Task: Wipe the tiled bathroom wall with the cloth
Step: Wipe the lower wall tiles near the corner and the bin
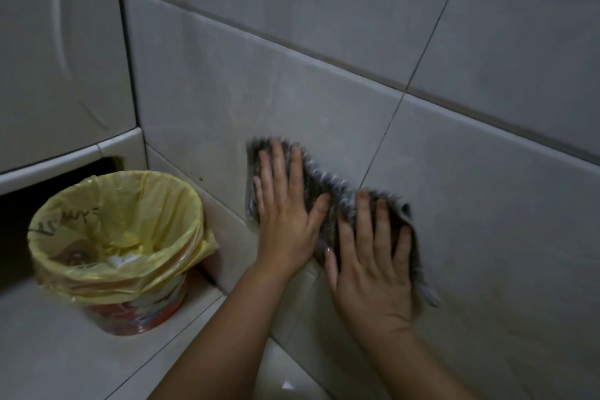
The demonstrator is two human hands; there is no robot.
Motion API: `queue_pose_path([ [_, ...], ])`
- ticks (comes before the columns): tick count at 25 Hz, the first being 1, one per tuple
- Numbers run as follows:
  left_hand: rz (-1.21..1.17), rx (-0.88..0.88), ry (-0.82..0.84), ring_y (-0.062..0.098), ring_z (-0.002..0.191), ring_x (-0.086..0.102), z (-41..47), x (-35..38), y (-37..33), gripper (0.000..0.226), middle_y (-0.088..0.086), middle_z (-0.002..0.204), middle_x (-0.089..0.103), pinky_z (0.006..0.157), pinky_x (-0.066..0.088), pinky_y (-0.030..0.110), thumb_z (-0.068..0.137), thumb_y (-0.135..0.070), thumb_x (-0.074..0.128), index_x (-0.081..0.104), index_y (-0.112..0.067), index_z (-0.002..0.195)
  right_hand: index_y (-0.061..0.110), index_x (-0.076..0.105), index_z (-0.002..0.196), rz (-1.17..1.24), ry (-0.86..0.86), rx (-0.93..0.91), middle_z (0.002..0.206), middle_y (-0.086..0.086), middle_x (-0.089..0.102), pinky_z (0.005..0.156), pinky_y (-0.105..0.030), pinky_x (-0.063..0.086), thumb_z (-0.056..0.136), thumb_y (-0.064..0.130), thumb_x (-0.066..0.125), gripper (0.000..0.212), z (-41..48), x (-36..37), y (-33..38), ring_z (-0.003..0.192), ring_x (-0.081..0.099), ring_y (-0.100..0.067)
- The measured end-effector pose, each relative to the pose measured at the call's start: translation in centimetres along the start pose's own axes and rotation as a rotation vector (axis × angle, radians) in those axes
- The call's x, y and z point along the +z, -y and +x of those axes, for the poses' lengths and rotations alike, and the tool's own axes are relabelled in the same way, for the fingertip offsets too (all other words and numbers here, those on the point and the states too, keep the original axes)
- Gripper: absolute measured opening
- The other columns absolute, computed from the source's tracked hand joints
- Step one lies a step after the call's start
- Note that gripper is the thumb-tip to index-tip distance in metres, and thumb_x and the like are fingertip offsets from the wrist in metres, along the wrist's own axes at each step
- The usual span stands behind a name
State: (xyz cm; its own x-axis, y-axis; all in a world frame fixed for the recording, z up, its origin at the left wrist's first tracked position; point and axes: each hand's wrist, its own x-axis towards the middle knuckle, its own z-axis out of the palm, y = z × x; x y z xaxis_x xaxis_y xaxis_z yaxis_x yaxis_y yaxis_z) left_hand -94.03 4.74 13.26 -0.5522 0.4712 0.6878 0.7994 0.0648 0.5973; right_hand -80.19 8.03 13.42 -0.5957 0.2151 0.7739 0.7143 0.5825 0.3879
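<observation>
- The right hand (370, 269) is laid flat with fingers straight and spread; its grip is open, pressed on the lower right part of the cloth.
- The left hand (285, 214) is held flat just beside it, higher and to the left, its grip likewise open and pressed on the cloth's upper left part.
- The dark grey, pale-streaked cloth (339, 195) is spread against the wall under both palms, its edges blurred.
- The grey glazed tiled wall (487, 204) is crossed by dark grout lines.
- A round red-patterned bin lined with a yellow plastic bag (194, 204) is stood on the pale tiled floor (48, 351), left of the hands and near the wall's foot.
- A white curved panel (48, 42) is seen beyond it.
</observation>
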Motion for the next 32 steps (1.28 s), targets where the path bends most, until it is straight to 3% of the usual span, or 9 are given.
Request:
queue_pose_path([
  [3,-0.002,-0.078,0.067,0.021,0.150,-0.020,-3.2,0.7,0.8,0.072,-0.006,0.161,-0.027,0.119,0.007,0.061,0.097,-0.069,0.012,-0.019,-0.036,0.153,0.009,0.051,0.137,0.051,0.025,-0.050,0.163,-0.012,0.008,0.121,-0.044,0.001,0.088,0.033,0.056,0.055,-2.8,0.1,-0.6,0.150,0.006,-0.026],
  [5,-0.025,-0.068,0.072,0.019,0.149,-0.023,-2.6,0.5,-0.6,0.072,-0.010,0.160,-0.030,0.121,0.002,0.057,0.096,-0.071,0.013,-0.021,-0.039,0.151,0.009,0.056,0.134,0.068,-0.013,-0.004,0.161,-0.012,0.016,0.121,-0.043,0.004,0.089,0.032,0.056,0.051,-2.5,-0.8,-1.4,0.150,0.007,-0.025],
  [9,-0.045,0.025,-0.004,0.018,0.150,-0.020,2.1,-1.2,-1.7,0.077,-0.012,0.158,-0.029,0.121,-0.006,0.050,0.094,-0.070,0.021,-0.014,-0.037,0.153,0.017,0.046,0.136,-0.015,-0.077,0.122,0.158,-0.016,0.017,0.120,-0.047,-0.004,0.094,0.038,0.042,0.047,1.4,-1.8,-1.5,0.150,-0.006,-0.028],
  [13,-0.053,-0.015,-0.026,0.017,0.150,-0.019,1.2,-0.8,2.5,0.078,-0.007,0.161,-0.018,0.122,0.000,0.054,0.095,-0.070,0.025,-0.005,-0.030,0.156,0.020,0.046,0.137,0.022,-0.053,-0.035,0.158,-0.014,0.019,0.120,-0.047,-0.007,0.090,0.032,0.051,0.049,1.0,0.0,0.1,0.149,0.001,-0.031],
  [17,-0.062,-0.067,0.045,0.017,0.150,-0.021,-2.4,0.8,4.8,0.075,-0.012,0.159,-0.029,0.122,-0.001,0.049,0.095,-0.071,0.022,-0.016,-0.041,0.152,0.014,0.040,0.143,0.078,0.036,-0.113,0.163,-0.010,0.005,0.120,-0.044,-0.009,0.089,0.025,0.043,0.055,-3.1,2.0,2.0,0.150,-0.004,-0.026],
  [21,-0.040,-0.165,0.162,0.018,0.149,-0.024,-7.4,2.5,4.8,0.078,-0.010,0.159,-0.032,0.123,-0.001,0.048,0.093,-0.074,0.017,-0.023,-0.040,0.150,0.010,0.042,0.142,0.111,0.131,-0.175,0.162,-0.008,0.011,0.121,-0.041,-0.003,0.090,0.025,0.044,0.054,-7.9,2.7,1.3,0.148,0.012,-0.026],
  [24,-0.034,-0.222,0.277,0.018,0.147,-0.029,-11.0,3.4,3.4,0.082,-0.009,0.157,-0.036,0.123,0.004,0.052,0.091,-0.075,0.020,-0.027,-0.039,0.148,0.010,0.042,0.141,0.130,0.168,-0.202,0.163,-0.007,0.011,0.122,-0.039,0.001,0.087,0.023,0.050,0.056,-10.5,1.8,-0.6,0.150,0.009,-0.023],
  [28,-0.097,-0.207,0.331,0.016,0.145,-0.032,-11.5,2.9,0.2,0.086,-0.015,0.154,-0.040,0.123,-0.003,0.049,0.084,-0.084,0.019,-0.031,-0.047,0.144,0.013,0.054,0.133,0.127,0.078,-0.067,0.162,-0.006,0.016,0.120,-0.038,0.010,0.090,0.028,0.055,0.045,-10.9,-0.6,-3.7,0.150,0.013,-0.023],
  [32,-0.085,-0.021,0.119,0.021,0.149,-0.023,-5.9,2.1,-1.9,0.082,-0.008,0.158,-0.033,0.122,-0.008,0.043,0.092,-0.073,0.025,-0.015,-0.036,0.153,0.018,0.049,0.131,0.088,-0.033,0.105,0.159,-0.011,0.015,0.121,-0.043,0.001,0.093,0.035,0.048,0.041,-6.4,-1.8,-4.3,0.151,0.001,-0.024],
])
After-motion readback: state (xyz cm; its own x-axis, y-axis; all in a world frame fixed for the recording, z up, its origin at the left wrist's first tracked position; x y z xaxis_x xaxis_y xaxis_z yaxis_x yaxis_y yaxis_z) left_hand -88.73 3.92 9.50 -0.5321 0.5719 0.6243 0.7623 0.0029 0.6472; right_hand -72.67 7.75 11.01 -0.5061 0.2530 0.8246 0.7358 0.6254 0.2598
